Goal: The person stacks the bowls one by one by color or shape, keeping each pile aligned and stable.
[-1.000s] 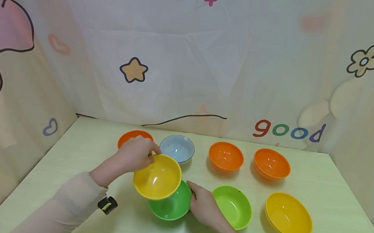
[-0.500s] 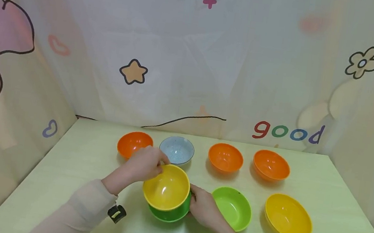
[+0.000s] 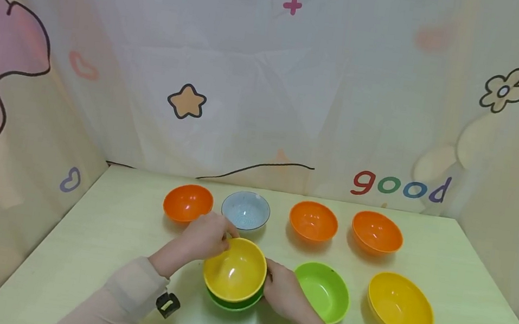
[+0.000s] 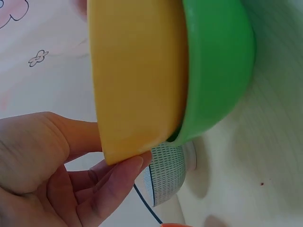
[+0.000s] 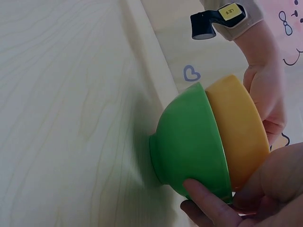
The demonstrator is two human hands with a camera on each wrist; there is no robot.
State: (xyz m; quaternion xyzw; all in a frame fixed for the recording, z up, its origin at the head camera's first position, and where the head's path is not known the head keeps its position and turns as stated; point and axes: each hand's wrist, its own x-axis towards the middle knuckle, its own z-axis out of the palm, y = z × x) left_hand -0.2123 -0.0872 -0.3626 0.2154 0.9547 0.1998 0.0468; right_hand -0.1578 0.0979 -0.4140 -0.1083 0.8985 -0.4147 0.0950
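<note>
2 yellow bowls (image 3: 235, 271), 2 green bowls (image 5: 189, 137), 3 orange bowls (image 3: 313, 221), 1 dark-dashed pale bowl (image 4: 168, 170).

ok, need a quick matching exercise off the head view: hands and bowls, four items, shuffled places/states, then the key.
Column one
1. left hand
2. right hand
3. lime bowl
4. blue bowl

Column two
A. back row, between two orange bowls
B. pinches the rim of a yellow bowl
C. between the right hand and the other yellow bowl
D. holds the green bowl

Pairs: 1-B, 2-D, 3-C, 4-A
</note>
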